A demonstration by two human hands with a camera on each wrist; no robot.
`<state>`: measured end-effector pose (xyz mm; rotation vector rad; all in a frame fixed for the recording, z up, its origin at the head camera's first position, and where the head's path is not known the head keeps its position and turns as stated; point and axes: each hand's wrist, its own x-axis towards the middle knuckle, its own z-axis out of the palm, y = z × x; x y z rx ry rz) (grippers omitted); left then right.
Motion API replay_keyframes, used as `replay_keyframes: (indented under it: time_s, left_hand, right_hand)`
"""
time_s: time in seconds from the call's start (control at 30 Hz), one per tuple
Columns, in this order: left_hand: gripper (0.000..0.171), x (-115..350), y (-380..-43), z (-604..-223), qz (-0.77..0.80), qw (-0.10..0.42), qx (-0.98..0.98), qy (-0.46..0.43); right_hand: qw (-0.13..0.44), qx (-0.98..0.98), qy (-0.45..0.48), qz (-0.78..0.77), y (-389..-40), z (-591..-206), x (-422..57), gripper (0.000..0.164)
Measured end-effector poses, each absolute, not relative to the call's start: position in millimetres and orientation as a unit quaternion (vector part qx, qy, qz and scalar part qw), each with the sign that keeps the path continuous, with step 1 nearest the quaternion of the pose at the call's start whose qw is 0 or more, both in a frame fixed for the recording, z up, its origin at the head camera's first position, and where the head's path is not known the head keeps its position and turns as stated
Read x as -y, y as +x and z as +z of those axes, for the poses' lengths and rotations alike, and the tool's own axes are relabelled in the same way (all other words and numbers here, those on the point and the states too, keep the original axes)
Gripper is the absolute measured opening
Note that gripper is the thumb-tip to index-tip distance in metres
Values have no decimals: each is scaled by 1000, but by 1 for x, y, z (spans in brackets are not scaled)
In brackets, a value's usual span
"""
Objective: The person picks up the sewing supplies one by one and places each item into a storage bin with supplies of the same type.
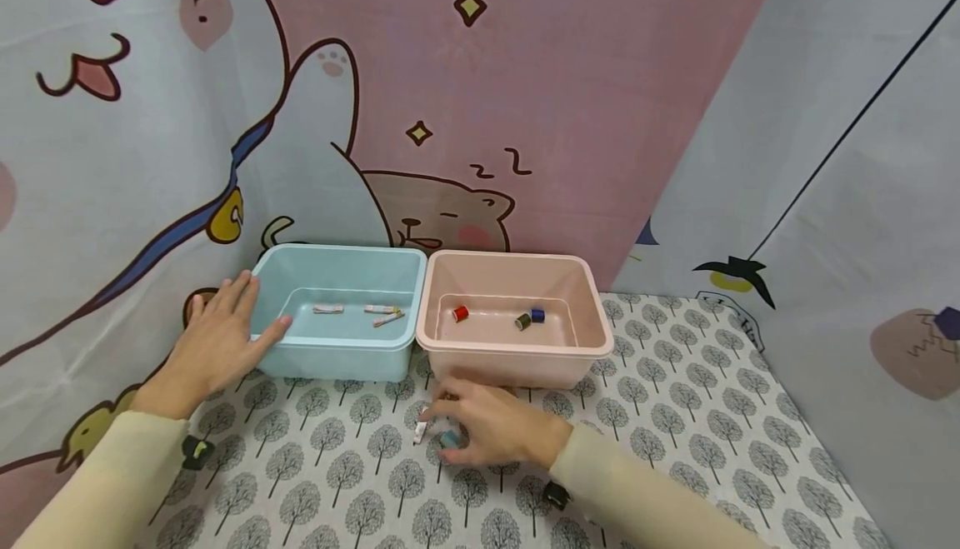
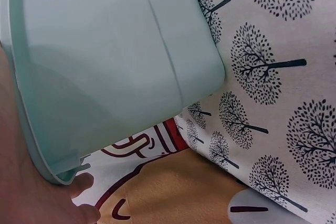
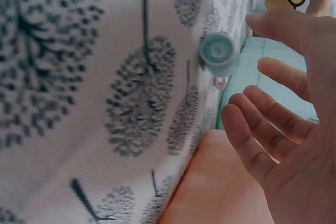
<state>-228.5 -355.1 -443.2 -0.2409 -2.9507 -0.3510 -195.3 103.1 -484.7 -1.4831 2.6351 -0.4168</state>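
My left hand point(image 1: 217, 349) rests at the left rim of a light blue bin point(image 1: 337, 361), its fingers spread; the left wrist view shows the bin's outer wall point(image 2: 105, 51) beside that hand. My right hand point(image 1: 495, 424) reaches down over the cloth in front of a pink bin point(image 1: 510, 366). Below its fingers stands a teal thread spool point(image 1: 450, 439). In the right wrist view the fingers point(image 3: 273, 124) are loosely bent and apart from the spool point(image 3: 218, 51). A small white bundle point(image 1: 420, 431) lies just left of the spool, partly behind the fingertips.
Several small pale bundles point(image 1: 327, 310) lie in the blue bin. The pink bin holds a red spool point(image 1: 461, 313), a dark green spool point(image 1: 522, 322) and a blue spool point(image 1: 537, 316). Tree-print cloth point(image 1: 345, 470) covers the table. A cartoon-print curtain point(image 1: 585, 99) hangs behind the bins.
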Motion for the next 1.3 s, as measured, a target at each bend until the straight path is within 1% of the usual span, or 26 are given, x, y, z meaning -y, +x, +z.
replay_keyframes:
  time_s: [0.2, 0.47, 0.7, 0.87, 1.1, 1.3]
  left_hand:
    - [106, 354, -229, -443, -117, 79, 987, -80]
    - [106, 352, -228, -440, -114, 83, 987, -79]
    - [106, 352, -227, -439, -110, 80, 988, -78]
    - [106, 352, -226, -439, -115, 78, 987, -79]
    - [105, 353, -228, -441, -116, 81, 987, -80]
    - [106, 353, -228, -441, -113, 79, 987, -78]
  right_hand:
    - [68, -866, -478, -133, -192, -493, -110, 57]
    - [88, -866, -468, -149, -191, -499, -114, 54]
    - [80, -865, -472, -150, -190, -501, -115, 49]
    - [87, -862, -474, -155, -191, -502, -114, 46]
    - [77, -850, -497, -155, -193, -501, -111, 32]
    - [71, -851, -499, -149, -193, -501, -110, 31]
